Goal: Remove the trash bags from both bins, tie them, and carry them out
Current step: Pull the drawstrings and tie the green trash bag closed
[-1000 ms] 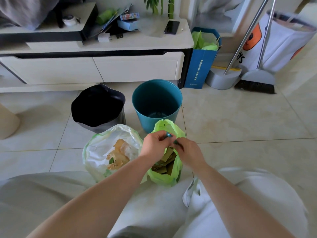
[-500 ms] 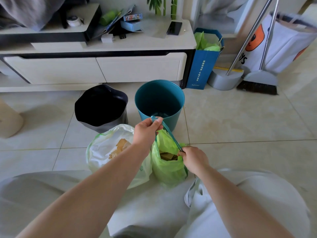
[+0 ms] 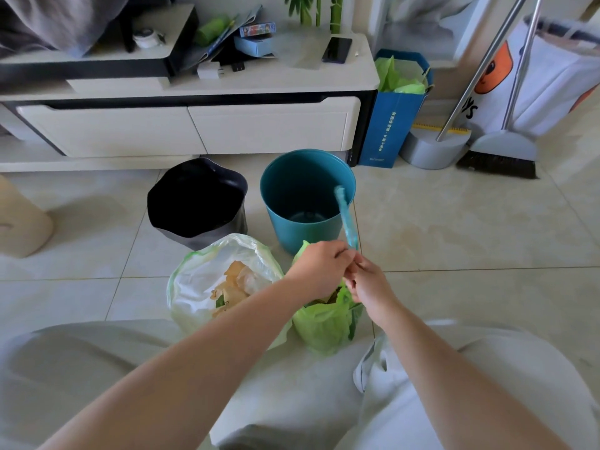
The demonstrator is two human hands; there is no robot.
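Two trash bags stand on the floor between my knees. The green bag [image 3: 324,323] on the right holds dark scraps. My left hand [image 3: 319,267] and my right hand [image 3: 368,284] meet above its mouth, both pinching the teal drawstring [image 3: 345,219], whose loose loop sticks up in front of the teal bin [image 3: 306,196]. The white bag [image 3: 207,280] on the left gapes open, showing tan scraps. Behind it sits the black bin [image 3: 196,199]. Both bins have no bag in them.
A low white TV cabinet [image 3: 194,125] runs along the back. A blue paper bag [image 3: 394,115] with green bags, a grey dustpan [image 3: 433,147] and a broom [image 3: 501,154] stand at the right. A beige object [image 3: 22,219] sits at the left edge.
My hands were apart, stretching the drawstring taut; now they have come together above the green bag, and a loop of drawstring stands up over them. The bag's mouth is drawn tighter.
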